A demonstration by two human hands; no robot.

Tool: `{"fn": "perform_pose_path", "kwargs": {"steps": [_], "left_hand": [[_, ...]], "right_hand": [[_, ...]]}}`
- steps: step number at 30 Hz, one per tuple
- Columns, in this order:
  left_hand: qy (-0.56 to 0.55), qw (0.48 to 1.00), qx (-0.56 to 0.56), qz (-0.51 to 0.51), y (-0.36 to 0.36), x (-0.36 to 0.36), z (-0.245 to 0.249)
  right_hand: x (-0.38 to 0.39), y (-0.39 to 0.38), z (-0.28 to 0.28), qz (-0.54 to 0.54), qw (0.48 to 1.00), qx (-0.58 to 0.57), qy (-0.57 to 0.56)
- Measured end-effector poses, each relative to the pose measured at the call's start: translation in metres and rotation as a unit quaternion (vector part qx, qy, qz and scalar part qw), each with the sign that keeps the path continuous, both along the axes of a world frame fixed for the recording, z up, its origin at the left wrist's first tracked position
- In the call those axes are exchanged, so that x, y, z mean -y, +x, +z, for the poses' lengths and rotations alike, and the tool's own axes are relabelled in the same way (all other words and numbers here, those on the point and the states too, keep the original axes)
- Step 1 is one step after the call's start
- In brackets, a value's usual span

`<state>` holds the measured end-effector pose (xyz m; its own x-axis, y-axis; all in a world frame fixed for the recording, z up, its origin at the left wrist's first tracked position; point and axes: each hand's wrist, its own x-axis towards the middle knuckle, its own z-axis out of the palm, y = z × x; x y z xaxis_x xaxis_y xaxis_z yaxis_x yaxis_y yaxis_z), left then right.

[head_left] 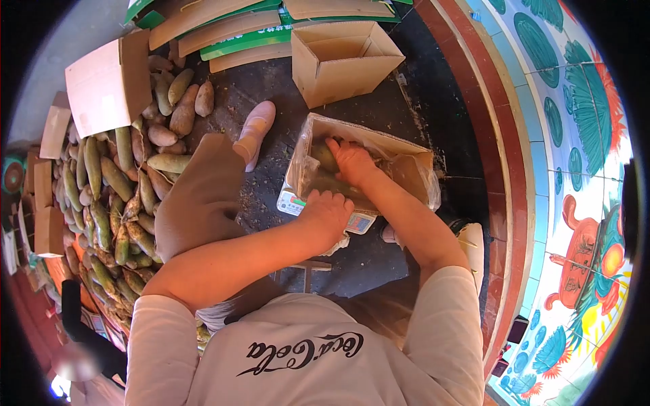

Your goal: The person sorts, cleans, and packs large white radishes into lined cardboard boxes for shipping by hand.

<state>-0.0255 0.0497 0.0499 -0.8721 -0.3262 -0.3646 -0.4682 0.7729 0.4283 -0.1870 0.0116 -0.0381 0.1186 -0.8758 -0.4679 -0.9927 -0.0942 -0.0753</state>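
Observation:
An open cardboard box (406,177), lined with a clear plastic bag (313,157), stands on a white weighing scale (290,203) in front of me. My left hand (328,215) curls its fingers over the box's near edge, above the scale's display (359,222). Inside the box, my right hand (351,162) has its fingers wrapped around a green radish (323,158); its palm side is hidden. More green shapes lie lower in the box, partly covered by plastic and my hands.
On the left lies a large heap of long green radishes (101,223), with a carton (112,84) on top. Another open carton (345,64) stands beyond the scale. Flattened green cartons (247,40) lie at the back. A painted tile wall (575,135) rises at right.

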Motion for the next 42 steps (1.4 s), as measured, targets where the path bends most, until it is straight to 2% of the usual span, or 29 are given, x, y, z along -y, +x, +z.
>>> {"fn": "perform_pose_path", "kwargs": {"steps": [3,9,12,13,15,18,21,24,25,26,27,28,30,33,36,39,42], "left_hand": [[0.002,1.000,-0.012,0.005,0.001,-0.002,-0.001],[-0.013,1.000,-0.018,-0.005,0.001,-0.001,-0.004],[-0.007,1.000,-0.014,-0.002,0.002,-0.002,-0.004],[-0.012,1.000,-0.014,-0.002,0.002,-0.002,-0.004],[-0.016,1.000,-0.015,-0.001,0.003,-0.004,-0.005],[0.007,1.000,0.002,-0.004,0.000,-0.001,-0.001],[0.000,1.000,0.002,-0.001,0.001,-0.002,0.000],[0.010,1.000,-0.001,-0.010,0.003,-0.002,0.001],[0.002,1.000,0.001,-0.006,0.004,-0.003,-0.001],[-0.006,1.000,0.002,-0.003,0.004,-0.004,-0.002],[-0.012,1.000,0.004,-0.002,0.003,-0.006,-0.002],[-0.002,1.000,-0.006,0.002,0.003,-0.006,-0.002],[0.013,1.000,-0.024,0.010,0.003,-0.002,0.000],[-0.006,1.000,-0.006,0.008,0.002,-0.003,0.001],[0.001,1.000,-0.020,0.015,0.002,0.000,0.004],[0.008,1.000,-0.022,0.011,0.001,0.000,0.002],[-0.004,1.000,-0.024,0.009,0.002,-0.003,-0.003]], "right_hand": [[-0.012,-0.004,0.019,-0.028,0.998,0.009,0.054],[-0.030,-0.022,0.020,-0.050,0.997,0.033,0.048],[-0.030,-0.022,0.029,-0.066,0.989,0.135,0.008],[-0.030,-0.021,0.037,-0.069,0.977,0.199,-0.044],[-0.037,-0.018,0.058,-0.075,0.933,0.323,-0.142],[-0.048,-0.007,0.090,-0.256,0.838,0.439,-0.196],[-0.067,0.000,0.091,-0.485,0.664,0.552,-0.136],[-0.079,-0.023,0.090,-0.632,0.613,0.467,0.075],[-0.079,-0.028,0.093,-0.556,0.752,0.348,0.070],[-0.078,-0.034,0.098,-0.457,0.861,0.214,0.062],[-0.077,-0.037,0.102,-0.342,0.935,0.073,0.053],[-0.077,-0.039,0.099,-0.261,0.963,0.073,-0.009],[-0.073,-0.040,0.081,-0.090,0.984,0.073,-0.138],[-0.056,-0.036,0.023,-0.087,0.971,0.110,-0.192],[-0.029,-0.038,0.006,-0.120,0.991,0.029,-0.057],[-0.030,-0.044,0.006,-0.017,0.998,-0.043,-0.045],[-0.035,-0.045,0.002,0.051,0.990,-0.083,-0.104]]}}
